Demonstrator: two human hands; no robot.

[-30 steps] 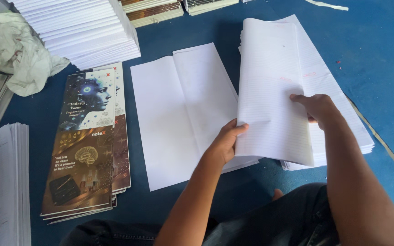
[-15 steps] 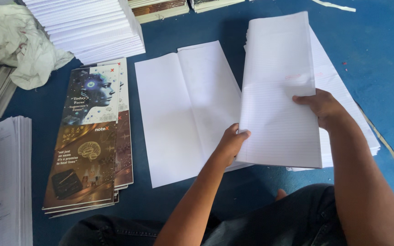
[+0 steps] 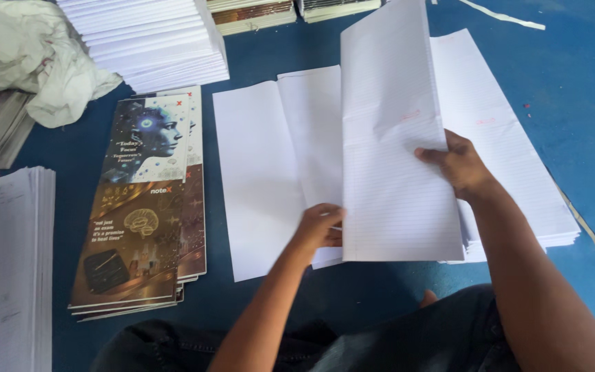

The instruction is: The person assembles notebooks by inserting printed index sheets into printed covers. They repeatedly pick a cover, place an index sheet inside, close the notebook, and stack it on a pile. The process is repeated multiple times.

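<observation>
Two bare hands worked over a blue floor (image 3: 573,103). The right hand (image 3: 459,164) pinched the right edge of a lined sheaf of paper (image 3: 394,151), thumb on its face and fingers behind it, holding it raised and tilted. The left hand (image 3: 319,227) lay at the sheaf's lower left corner, its grip curled with the fingertips tucked under the paper. Beneath and just right of the sheaf lay a thick stack of lined sheets (image 3: 511,158). Just left of the sheaf, an opened blank folded sheet (image 3: 263,172) lay flat on the floor, partly covered by it. Further left of the sheaf sat a pile of printed notebook covers (image 3: 142,207), dark with a face and a brain drawn on them. Above those covers stood a stack of white sheets (image 3: 153,38), with a crumpled pale cloth (image 3: 29,55) beside it.
</observation>
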